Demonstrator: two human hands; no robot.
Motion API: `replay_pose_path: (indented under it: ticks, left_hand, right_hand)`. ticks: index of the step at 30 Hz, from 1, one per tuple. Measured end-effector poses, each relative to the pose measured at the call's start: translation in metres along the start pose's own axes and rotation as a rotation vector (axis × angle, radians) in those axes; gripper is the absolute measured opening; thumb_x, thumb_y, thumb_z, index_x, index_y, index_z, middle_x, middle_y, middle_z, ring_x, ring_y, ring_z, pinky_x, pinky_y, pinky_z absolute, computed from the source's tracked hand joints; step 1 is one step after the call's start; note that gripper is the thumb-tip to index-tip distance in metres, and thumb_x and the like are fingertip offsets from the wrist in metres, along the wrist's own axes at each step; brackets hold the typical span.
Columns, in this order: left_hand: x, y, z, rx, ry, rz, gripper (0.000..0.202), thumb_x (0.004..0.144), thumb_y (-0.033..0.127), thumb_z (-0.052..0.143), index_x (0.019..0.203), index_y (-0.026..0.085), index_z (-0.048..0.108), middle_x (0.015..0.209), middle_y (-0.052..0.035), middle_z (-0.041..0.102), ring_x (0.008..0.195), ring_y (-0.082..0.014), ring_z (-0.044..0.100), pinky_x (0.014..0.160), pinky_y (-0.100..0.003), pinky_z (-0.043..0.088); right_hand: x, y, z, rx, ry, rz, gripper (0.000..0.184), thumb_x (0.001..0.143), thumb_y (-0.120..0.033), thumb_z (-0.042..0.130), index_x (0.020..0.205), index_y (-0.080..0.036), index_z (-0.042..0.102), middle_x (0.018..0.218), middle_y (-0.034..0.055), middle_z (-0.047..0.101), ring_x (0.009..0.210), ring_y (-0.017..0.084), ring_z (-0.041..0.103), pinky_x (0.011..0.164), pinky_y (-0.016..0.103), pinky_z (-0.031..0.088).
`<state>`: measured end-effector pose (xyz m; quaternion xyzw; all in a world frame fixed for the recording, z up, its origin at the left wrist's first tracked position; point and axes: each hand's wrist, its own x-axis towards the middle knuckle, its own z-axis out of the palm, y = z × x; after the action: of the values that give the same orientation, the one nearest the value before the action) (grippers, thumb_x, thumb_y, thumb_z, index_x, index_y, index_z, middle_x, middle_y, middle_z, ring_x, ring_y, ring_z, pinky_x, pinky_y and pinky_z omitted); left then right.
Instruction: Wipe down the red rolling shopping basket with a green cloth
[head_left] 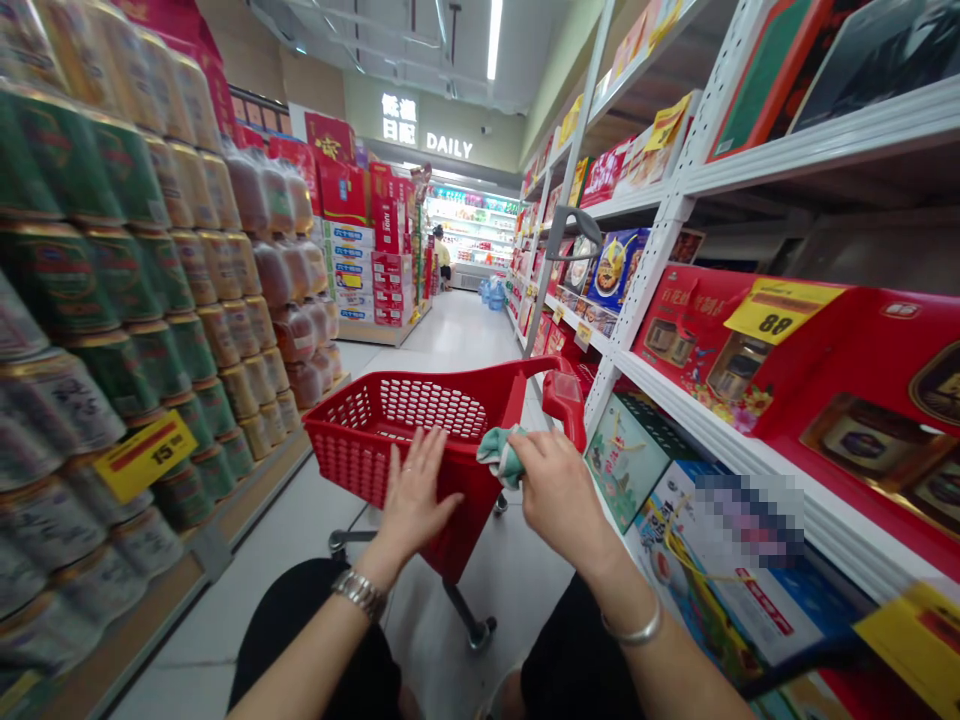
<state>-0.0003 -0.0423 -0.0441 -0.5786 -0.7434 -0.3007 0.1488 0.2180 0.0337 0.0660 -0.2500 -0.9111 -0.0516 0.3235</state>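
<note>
Left hand (416, 500) spread at near wall of red cart (471, 475), likely steadying it. Right hand (551, 480), apart from left, pinches green cloth (491, 455) at rim corner, bunched probably for control. Cart stands in aisle between stacked cans (127, 280) and shelves (795, 150); lit cooler (480, 225) far beyond.

Red perforated plastic basket (470, 515) gleaming right here, soft matt green cloth (501, 458), shiny silver metal-link wristband (361, 594), white metal shelf (825, 143).

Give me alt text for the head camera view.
A person's right hand holds a pale green cloth at a red shopping cart, the left hand spread over its near side. Stacked cans line the left, shelved boxes the right.
</note>
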Motion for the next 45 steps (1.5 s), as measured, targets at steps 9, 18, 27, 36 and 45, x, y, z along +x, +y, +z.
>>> replay_pose_path:
  ticks: [9,18,27,36,45]
  left_hand:
    - [-0.008,0.047,0.011,-0.145,0.308,0.049,0.051,0.088,0.025,0.056,0.138,0.02,0.055,0.14,-0.0179,0.062,0.145,-0.0347,0.048,0.126,-0.06,0.031]
    - [-0.005,0.042,0.004,-0.148,0.33,0.119,0.067,0.077,0.02,0.069,0.14,0.017,0.045,0.144,-0.0206,0.058,0.147,-0.0391,0.045,0.12,-0.063,0.041]
    - [0.004,0.023,-0.013,-0.176,0.31,0.087,0.062,0.073,0.023,0.074,0.13,0.018,0.05,0.14,-0.0173,0.061,0.146,-0.0395,0.046,0.119,-0.061,0.042]
    - [0.005,-0.004,-0.017,-0.232,0.244,0.067,0.064,0.07,0.02,0.071,0.13,0.02,0.048,0.145,-0.0171,0.058,0.151,-0.038,0.04,0.12,-0.058,0.042]
    - [0.0,0.002,-0.025,-0.117,0.162,-0.064,0.071,0.071,0.022,0.072,0.137,0.021,0.044,0.153,-0.0226,0.052,0.152,-0.0428,0.037,0.12,-0.077,0.02]
  right_hand:
    - [-0.014,-0.043,-0.015,0.238,0.039,-0.076,0.057,0.077,0.002,0.05,0.125,-0.025,0.068,0.115,0.0076,0.071,0.108,0.024,0.064,0.117,0.047,0.04]
    - [-0.014,-0.009,-0.057,0.232,-0.087,-0.138,0.063,0.077,0.006,0.047,0.127,-0.027,0.068,0.127,0.0065,0.072,0.118,0.023,0.062,0.115,0.052,0.037]
    - [0.012,0.068,-0.033,0.134,-0.019,-0.046,0.051,0.078,0.002,0.052,0.115,-0.024,0.074,0.116,0.0077,0.076,0.107,0.025,0.068,0.097,0.043,0.049]
    - [0.059,0.108,-0.024,0.111,0.095,0.054,0.062,0.072,-0.001,0.052,0.127,-0.022,0.071,0.127,0.0096,0.074,0.118,0.029,0.066,0.106,0.047,0.051]
    - [0.062,0.095,-0.01,0.265,-0.149,0.048,0.053,0.082,-0.004,0.054,0.129,-0.022,0.07,0.128,0.008,0.073,0.12,0.024,0.065,0.11,0.043,0.049]
